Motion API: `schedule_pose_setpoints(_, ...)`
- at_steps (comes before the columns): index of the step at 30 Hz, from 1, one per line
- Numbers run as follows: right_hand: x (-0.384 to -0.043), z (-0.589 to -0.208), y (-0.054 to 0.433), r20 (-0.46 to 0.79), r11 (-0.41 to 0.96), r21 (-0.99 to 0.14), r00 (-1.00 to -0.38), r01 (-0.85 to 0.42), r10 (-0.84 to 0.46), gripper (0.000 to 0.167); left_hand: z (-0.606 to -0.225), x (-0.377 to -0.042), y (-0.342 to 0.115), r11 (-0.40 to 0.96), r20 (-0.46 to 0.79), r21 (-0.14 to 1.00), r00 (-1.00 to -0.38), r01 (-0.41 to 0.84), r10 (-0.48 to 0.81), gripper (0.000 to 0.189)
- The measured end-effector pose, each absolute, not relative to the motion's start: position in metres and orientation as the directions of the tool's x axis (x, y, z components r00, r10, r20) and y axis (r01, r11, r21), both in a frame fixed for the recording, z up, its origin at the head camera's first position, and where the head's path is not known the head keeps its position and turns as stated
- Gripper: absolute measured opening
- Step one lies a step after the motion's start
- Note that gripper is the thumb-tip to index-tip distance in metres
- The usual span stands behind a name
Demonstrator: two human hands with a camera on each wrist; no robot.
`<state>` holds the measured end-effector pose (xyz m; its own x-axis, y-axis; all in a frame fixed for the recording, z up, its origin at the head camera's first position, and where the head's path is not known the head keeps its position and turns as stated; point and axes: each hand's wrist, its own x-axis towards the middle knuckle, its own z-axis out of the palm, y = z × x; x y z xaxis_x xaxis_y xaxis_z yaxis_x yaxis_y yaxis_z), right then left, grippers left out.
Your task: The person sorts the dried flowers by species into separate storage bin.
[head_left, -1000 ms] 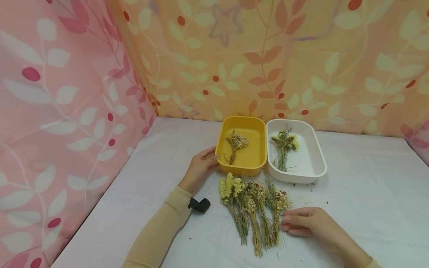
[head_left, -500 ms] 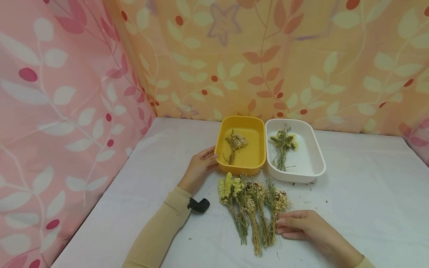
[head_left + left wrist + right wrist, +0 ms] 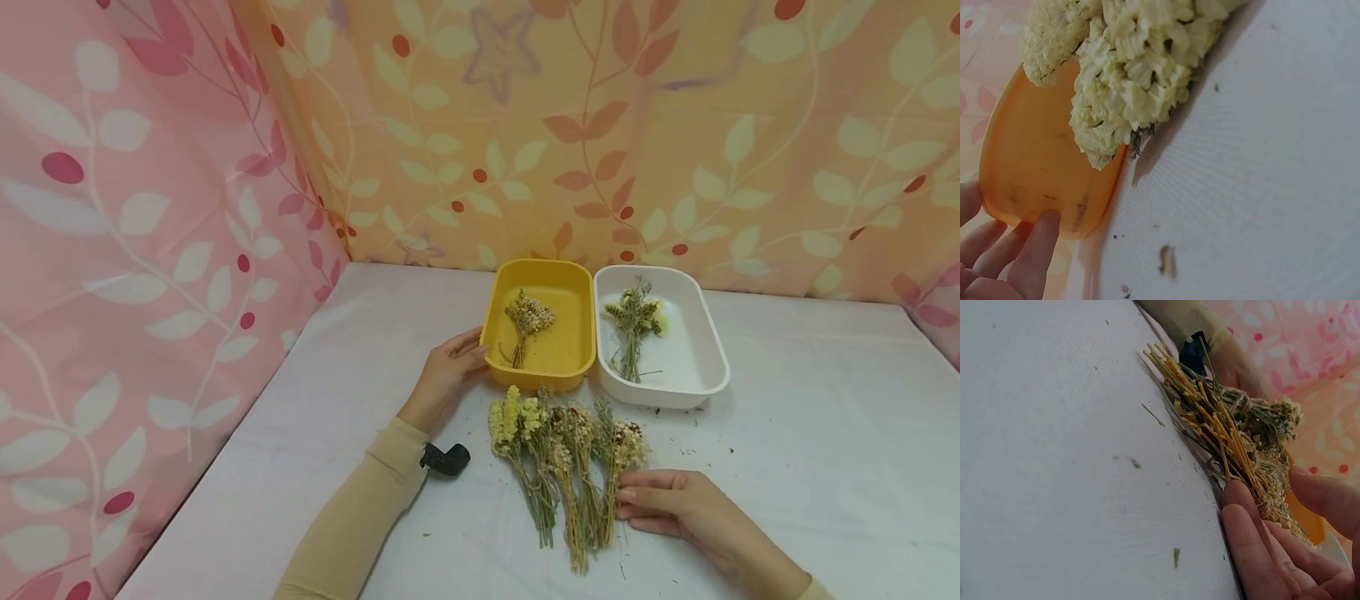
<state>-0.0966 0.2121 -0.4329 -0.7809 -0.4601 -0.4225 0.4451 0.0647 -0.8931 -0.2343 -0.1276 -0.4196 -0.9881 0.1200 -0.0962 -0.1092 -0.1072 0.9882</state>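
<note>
My left hand rests at the near left corner of a yellow tray, its extended fingertips against the outer wall in the left wrist view. A row of several tied dried flower bunches lies on the white cloth before the trays, yellow heads at left, cream ones at right. My right hand touches the stems of the rightmost dried flower bunch. In the right wrist view its fingers lie fairly straight along the stems, with the thumb standing apart from them.
One cream dried flower bunch lies inside the yellow tray. Beside it, a white tray holds yellow-and-green dried flowers. Plant crumbs dot the cloth. A black wrist device sits at the left cuff. Patterned curtains stand behind.
My right hand has moved a little left, from just beside the rightmost bunch to its stems, then stayed there. My left hand keeps its place at the yellow tray.
</note>
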Motion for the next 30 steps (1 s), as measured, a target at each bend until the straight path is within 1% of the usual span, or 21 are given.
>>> schedule_pose_setpoints(5, -0.094, -0.432, 0.21, -0.398, 0.118, -0.916, -0.829, 0.383, -0.392, 0.054, -0.42, -0.234, -0.127, -0.112, -0.09, 0.988, -0.988, -0.105, 0.129, 0.048)
schedule_pose_setpoints(9, -0.092, -0.429, 0.207, -0.377, 0.177, -0.925, -0.862, 0.336, -0.34, 0.056, -0.419, -0.234, -0.127, -0.111, -0.096, 0.988, -0.987, -0.11, 0.13, 0.049)
schedule_pose_setpoints(12, -0.091, -0.427, 0.203, -0.369, 0.227, -0.923, -0.882, 0.311, -0.293, 0.058, -0.418, -0.234, -0.127, -0.111, -0.096, 0.988, -0.987, -0.11, 0.127, 0.049)
schedule_pose_setpoints(14, -0.091, -0.426, 0.202, -0.367, 0.233, -0.922, -0.891, 0.31, -0.269, 0.059, -0.417, -0.233, -0.127, -0.114, -0.097, 0.987, -0.987, -0.112, 0.125, 0.05)
schedule_pose_setpoints(22, -0.09, -0.431, 0.198, -0.415, 0.128, -0.91, -0.876, 0.395, -0.247, 0.068, -0.418, -0.233, -0.127, -0.115, -0.097, 0.987, -0.986, -0.113, 0.133, 0.049)
schedule_pose_setpoints(26, -0.091, -0.432, 0.198, -0.422, 0.086, -0.906, -0.871, 0.414, -0.25, 0.071, -0.418, -0.233, -0.128, -0.114, -0.098, 0.987, -0.986, -0.113, 0.135, 0.05)
schedule_pose_setpoints(30, -0.09, -0.433, 0.198, -0.418, 0.06, -0.906, -0.863, 0.419, -0.283, 0.071, -0.417, -0.232, -0.128, -0.111, -0.097, 0.987, -0.985, -0.113, 0.14, 0.05)
